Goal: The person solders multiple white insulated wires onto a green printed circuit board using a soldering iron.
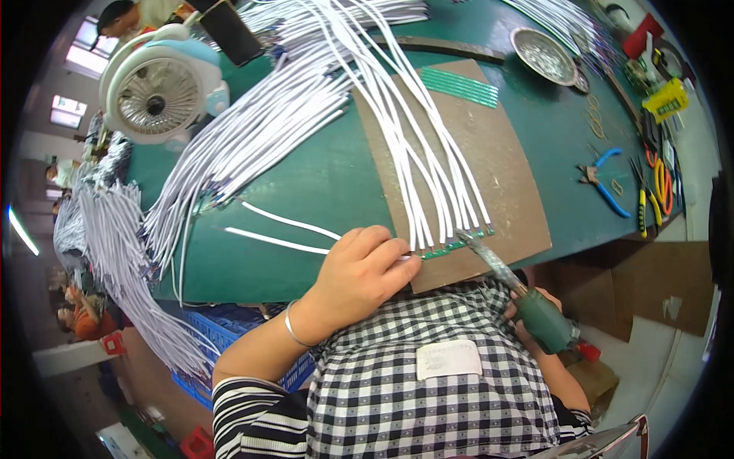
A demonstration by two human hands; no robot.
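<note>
Checked apron [420, 402] nearest. Left hand [367, 268] pinches white wire [294, 243] by green strip's [438, 251] left end; strip lies on brown board [512, 180]. Right hand [523, 332], partly hidden, wraps soldering iron's [544, 320] handle. Strip probably light, stiff, fragile: best held by edges. Wire likely bendy.

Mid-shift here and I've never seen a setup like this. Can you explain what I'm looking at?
No robot: these are a person's bare hands. The one picture comes from a fisheye camera on their head, looking down, so straight edges bend near the rim.

On a green table lies a brown board, bearing a narrow green strip with white cables running to it. Larger cable bundles lie to the left; blue-handled pliers lie to the right.

The left hand is at the strip's left end; its exact grip is hidden. The right hand holds a green-handled tool, its metal tip at the strip.
</note>
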